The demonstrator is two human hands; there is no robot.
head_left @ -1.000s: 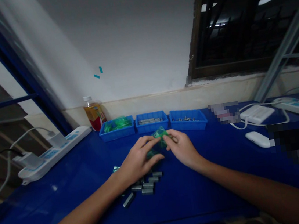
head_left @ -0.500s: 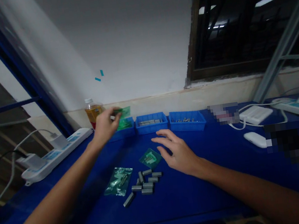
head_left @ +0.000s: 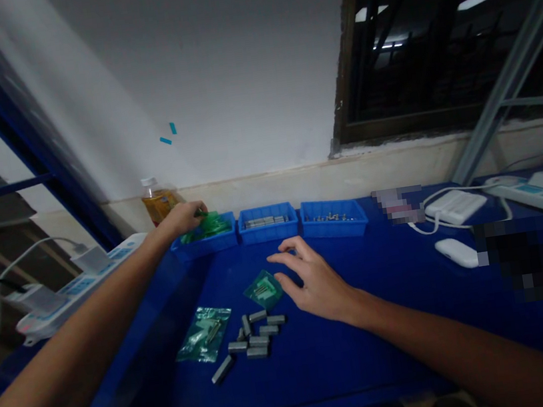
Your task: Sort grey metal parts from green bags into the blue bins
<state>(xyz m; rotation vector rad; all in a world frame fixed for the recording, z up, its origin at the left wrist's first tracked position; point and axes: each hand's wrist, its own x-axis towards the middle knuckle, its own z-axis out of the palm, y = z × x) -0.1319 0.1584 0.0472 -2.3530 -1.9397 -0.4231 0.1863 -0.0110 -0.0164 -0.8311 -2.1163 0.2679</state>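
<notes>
Along the far edge of the table [head_left: 334, 363], toward its left corner, the left blue bin [head_left: 206, 244] carries a heap of green packets [head_left: 216, 222]; the left hand [head_left: 191, 217] reaches in among them, and whether its fingers grip one cannot be told. These packets look light, limp and slick, apt to cling together — best pinched singly at a corner.

Nearer the front edge, left of centre, lies the larger green bag [head_left: 204, 334], soft film around stiff slim contents; its flat margin seems the place to hold. Just behind and to its right is the smaller green bag [head_left: 263, 290], similar in feel, with the right hand [head_left: 316, 285] beside it, fingers parted and holding nothing.

The loose metal pieces [head_left: 258, 351] look hard, dense and likely to slip — grip across the long sides.

No lettering is readable on the power strip [head_left: 112, 256], bottle [head_left: 155, 206] or bags.
</notes>
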